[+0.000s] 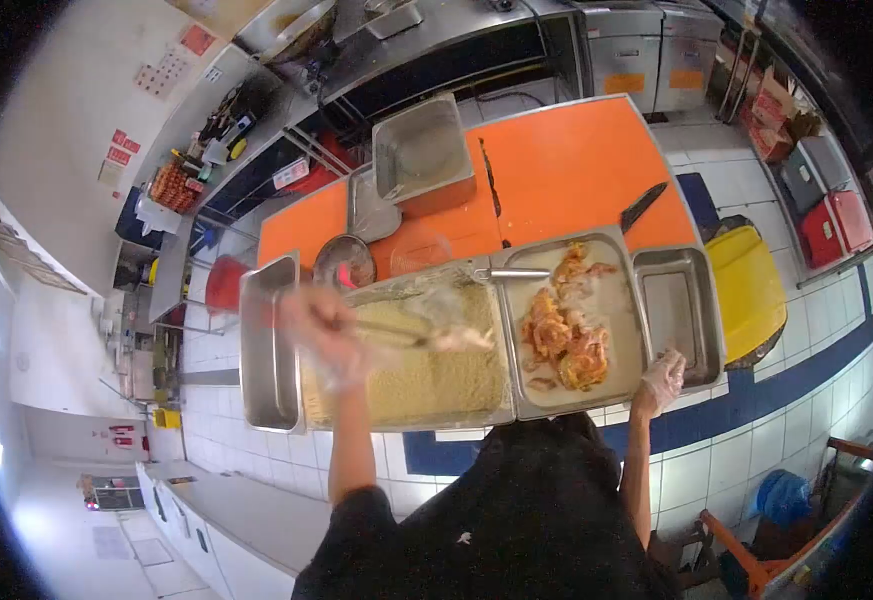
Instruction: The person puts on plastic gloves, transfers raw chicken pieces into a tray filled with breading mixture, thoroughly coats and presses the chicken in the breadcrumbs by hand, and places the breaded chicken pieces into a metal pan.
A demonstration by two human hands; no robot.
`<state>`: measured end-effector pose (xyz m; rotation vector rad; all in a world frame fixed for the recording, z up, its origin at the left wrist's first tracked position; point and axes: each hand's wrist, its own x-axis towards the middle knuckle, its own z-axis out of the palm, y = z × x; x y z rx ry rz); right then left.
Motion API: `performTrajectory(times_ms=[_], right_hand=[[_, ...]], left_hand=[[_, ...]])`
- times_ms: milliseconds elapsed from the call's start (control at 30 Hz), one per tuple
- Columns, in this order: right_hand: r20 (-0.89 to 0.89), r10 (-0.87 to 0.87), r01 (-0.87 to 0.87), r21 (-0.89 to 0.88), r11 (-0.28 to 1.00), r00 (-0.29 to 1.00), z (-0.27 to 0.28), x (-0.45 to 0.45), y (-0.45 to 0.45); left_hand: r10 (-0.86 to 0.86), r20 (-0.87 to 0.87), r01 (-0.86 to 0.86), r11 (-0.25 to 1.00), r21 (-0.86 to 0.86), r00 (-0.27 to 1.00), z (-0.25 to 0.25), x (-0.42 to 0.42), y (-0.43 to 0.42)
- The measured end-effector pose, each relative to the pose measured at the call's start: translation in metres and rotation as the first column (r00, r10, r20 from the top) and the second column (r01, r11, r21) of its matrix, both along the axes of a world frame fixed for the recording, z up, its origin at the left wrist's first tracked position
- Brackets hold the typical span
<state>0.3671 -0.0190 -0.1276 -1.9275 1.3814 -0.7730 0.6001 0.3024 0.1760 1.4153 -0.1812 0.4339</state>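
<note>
My left hand (326, 335), in a clear glove and smeared by motion, grips metal tongs (391, 328) over a deep tray of pale yellow breading (406, 385). A light-coloured piece (461, 340) shows at the tongs' tips. To the right, a metal tray (611, 290) contains orange-coated meat pieces (584, 360) in pale liquid. At that tray's front right corner is my gloved right hand (664, 378), its fingers curled on the rim beside a smaller metal pan (674, 290). A metal handle (512, 273) lies across the rim between the two large trays.
A narrow metal pan (271, 350) stands at the left. Behind are a deep metal container (421, 155), a round sieve (346, 262) and a black-handled knife (643, 205) on the orange tabletop (576, 155). A yellow bin lid (746, 290) is beyond the right end.
</note>
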Motion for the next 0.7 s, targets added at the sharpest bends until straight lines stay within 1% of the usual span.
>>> performTrajectory(times_ms=[33,67,100,167,200,233,267,300,333,400,433,467,500,533,567,633,700], right_hand=[[-0.069,-0.031,0.033,0.028,0.999,0.997,0.017,0.004,0.003],[0.111,-0.101,0.086,0.129,0.988,0.989,0.021,0.006,0.005],[0.283,-0.184,0.120,0.232,0.965,0.941,0.024,0.009,0.004],[0.253,-0.194,0.127,0.259,0.957,0.948,0.027,0.009,0.003],[0.219,-0.140,0.087,0.234,0.968,0.966,0.027,0.007,0.003],[0.187,-0.100,0.061,0.207,0.976,0.977,0.027,0.005,0.002],[0.043,0.019,-0.024,0.109,0.994,0.999,0.028,0.001,0.000],[0.025,-0.002,-0.001,0.096,0.995,1.000,0.001,-0.004,0.001],[0.174,0.068,-0.045,-0.132,0.990,0.982,-0.051,-0.009,-0.002],[0.256,0.125,-0.021,-0.375,0.927,0.959,-0.062,-0.015,-0.017],[0.234,0.084,0.013,-0.384,0.923,0.969,-0.046,-0.009,-0.011],[0.213,0.041,0.047,-0.394,0.918,0.976,-0.026,-0.002,-0.003],[0.109,-0.045,0.059,-0.136,0.989,0.993,-0.002,0.000,-0.001],[-0.004,-0.101,0.100,0.134,0.986,0.995,0.015,0.002,0.000],[0.000,-0.126,0.125,0.124,0.984,0.992,0.024,0.005,0.001],[0.115,-0.221,0.194,0.213,0.958,0.968,0.038,0.010,0.004],[0.123,-0.292,0.262,0.215,0.941,0.948,0.049,0.013,0.006]], left_hand=[[0.088,0.251,-0.187,0.896,0.404,0.964,-0.006,-0.017,0.016],[0.054,0.329,-0.258,0.744,0.616,0.943,-0.033,-0.029,0.045],[0.005,0.424,-0.355,0.554,0.753,0.906,-0.060,-0.042,0.073],[-0.028,0.337,-0.282,0.484,0.828,0.941,-0.161,-0.050,0.138],[0.175,0.209,-0.271,0.545,0.793,0.962,-0.200,-0.057,0.158],[0.241,0.070,-0.217,0.660,0.719,0.968,-0.204,-0.057,0.157],[0.295,-0.066,-0.194,0.765,0.614,0.953,-0.208,-0.057,0.156],[0.274,-0.086,-0.167,0.777,0.607,0.958,-0.181,-0.063,0.138],[0.270,-0.166,-0.121,0.793,0.597,0.949,-0.137,-0.070,0.107],[0.233,-0.259,-0.054,0.831,0.553,0.937,-0.096,-0.068,0.051],[0.094,0.101,-0.138,0.682,0.718,0.990,-0.088,-0.065,0.024],[0.005,0.109,-0.083,0.683,0.725,0.994,-0.086,-0.067,-0.003],[-0.086,0.112,-0.024,0.681,0.732,0.990,-0.083,-0.069,-0.031],[-0.109,-0.214,0.212,0.804,0.555,0.971,-0.086,-0.080,-0.066],[-0.177,-0.293,0.302,0.833,0.464,0.940,-0.114,-0.082,-0.093],[-0.254,-0.371,0.399,0.827,0.396,0.893,-0.141,-0.090,-0.150],[-0.282,-0.378,0.436,0.793,0.425,0.882,-0.147,-0.081,-0.188]])
